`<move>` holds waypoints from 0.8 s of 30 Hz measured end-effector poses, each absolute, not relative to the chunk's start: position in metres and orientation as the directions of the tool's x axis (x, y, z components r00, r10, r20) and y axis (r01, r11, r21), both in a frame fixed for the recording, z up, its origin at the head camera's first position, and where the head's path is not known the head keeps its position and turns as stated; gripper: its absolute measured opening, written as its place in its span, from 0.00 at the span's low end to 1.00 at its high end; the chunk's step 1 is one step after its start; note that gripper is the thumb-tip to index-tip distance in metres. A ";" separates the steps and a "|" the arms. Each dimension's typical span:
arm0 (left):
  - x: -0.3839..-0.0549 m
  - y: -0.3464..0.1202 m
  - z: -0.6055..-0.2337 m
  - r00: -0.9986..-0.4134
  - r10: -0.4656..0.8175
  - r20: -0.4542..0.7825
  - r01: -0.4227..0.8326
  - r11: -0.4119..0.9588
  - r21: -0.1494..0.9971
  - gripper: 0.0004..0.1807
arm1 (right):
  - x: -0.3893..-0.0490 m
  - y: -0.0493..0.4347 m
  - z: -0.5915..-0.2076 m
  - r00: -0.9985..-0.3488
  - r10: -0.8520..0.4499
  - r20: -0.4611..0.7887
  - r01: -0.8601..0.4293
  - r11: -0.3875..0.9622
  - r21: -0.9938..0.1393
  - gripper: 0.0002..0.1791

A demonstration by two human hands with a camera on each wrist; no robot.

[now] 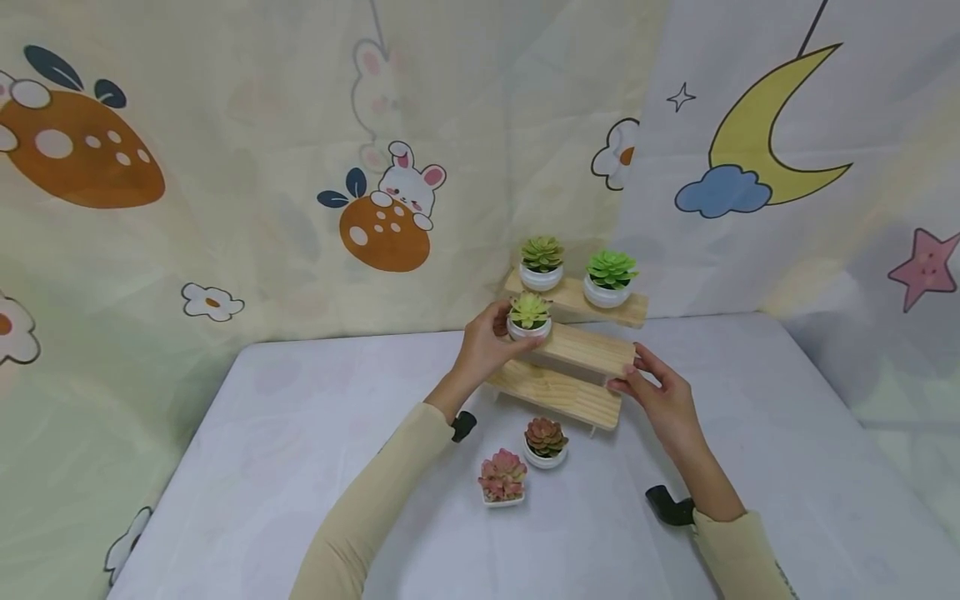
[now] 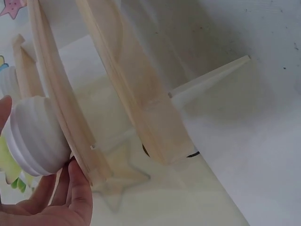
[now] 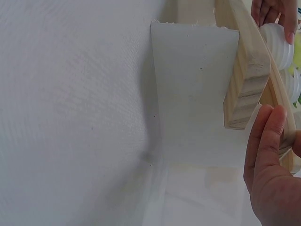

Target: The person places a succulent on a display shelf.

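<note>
A small succulent in a round white pot (image 1: 529, 315) is at the left end of the middle shelf of a wooden stepped stand (image 1: 588, 350). My left hand (image 1: 483, 343) holds that pot, thumb in front and fingers behind; in the left wrist view the white pot (image 2: 37, 136) sits against the board's edge. With its thumb and fingers, my right hand (image 1: 660, 396) grips the right end of the middle shelf. The right wrist view shows the right hand's fingers (image 3: 270, 136) at the board's end.
On the top shelf stand an olive-green succulent (image 1: 542, 262) and a bright green succulent (image 1: 610, 278). In front of the stand, a reddish-brown succulent (image 1: 546, 442) and a pink succulent in a square pot (image 1: 502, 477) rest on the white table (image 1: 337, 417). Patterned cloth hangs behind.
</note>
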State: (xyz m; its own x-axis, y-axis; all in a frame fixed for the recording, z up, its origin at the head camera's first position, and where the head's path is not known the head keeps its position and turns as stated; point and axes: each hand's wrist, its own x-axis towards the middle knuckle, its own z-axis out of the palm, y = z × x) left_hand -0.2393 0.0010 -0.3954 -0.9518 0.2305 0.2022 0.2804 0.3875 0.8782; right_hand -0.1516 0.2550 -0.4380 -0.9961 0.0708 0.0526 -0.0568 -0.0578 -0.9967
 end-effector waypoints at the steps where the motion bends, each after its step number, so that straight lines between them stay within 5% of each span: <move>1: -0.239 0.000 -0.395 -0.953 0.230 0.196 0.274 0.388 0.880 0.38 | -0.152 0.255 -0.438 -0.996 0.070 0.053 -0.057 -0.053 -0.997 0.35; 24: -0.185 -0.048 -0.411 -0.927 0.345 0.150 0.273 0.342 0.899 0.39 | -0.151 0.254 -0.438 -0.996 0.071 0.058 -0.062 -0.055 -0.997 0.36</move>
State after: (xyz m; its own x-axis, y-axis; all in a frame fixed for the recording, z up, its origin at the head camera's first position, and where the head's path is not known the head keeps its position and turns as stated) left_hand -0.1855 -0.0480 -0.4108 -0.9265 0.3452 0.1498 0.2729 0.3423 0.8991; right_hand -0.1509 0.2539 -0.4384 -0.9958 0.0710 0.0585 -0.0625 -0.0548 -0.9965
